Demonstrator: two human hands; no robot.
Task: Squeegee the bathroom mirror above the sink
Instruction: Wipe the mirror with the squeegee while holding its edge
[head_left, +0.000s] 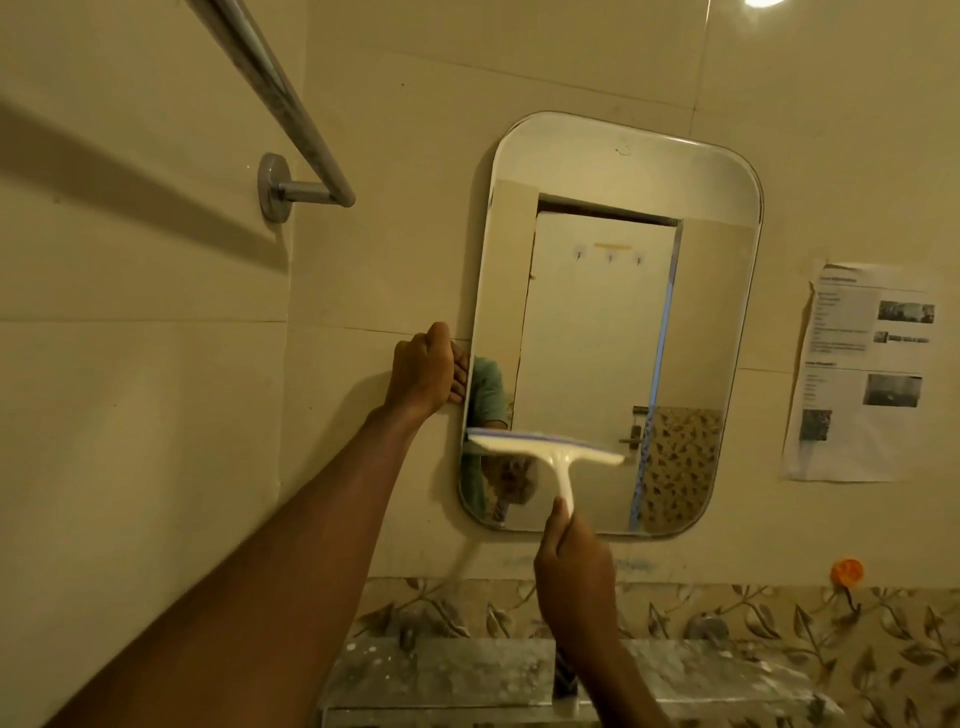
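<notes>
A rounded rectangular mirror (613, 322) hangs on the beige tiled wall. A white squeegee (545, 451) lies with its blade level across the mirror's lower left part, blurred by motion. My right hand (571, 566) grips the squeegee's handle from below. My left hand (428, 369) is curled around the mirror's left edge at mid height, fingers on the rim. The mirror reflects a white door, a patterned tile strip and part of a green sleeve.
A chrome towel rail (291, 104) juts from the wall at upper left. A printed paper sheet (862, 374) is stuck to the wall right of the mirror. Below are a leaf-patterned tile border (753, 618), an orange hook (847, 571) and a glass shelf (457, 675).
</notes>
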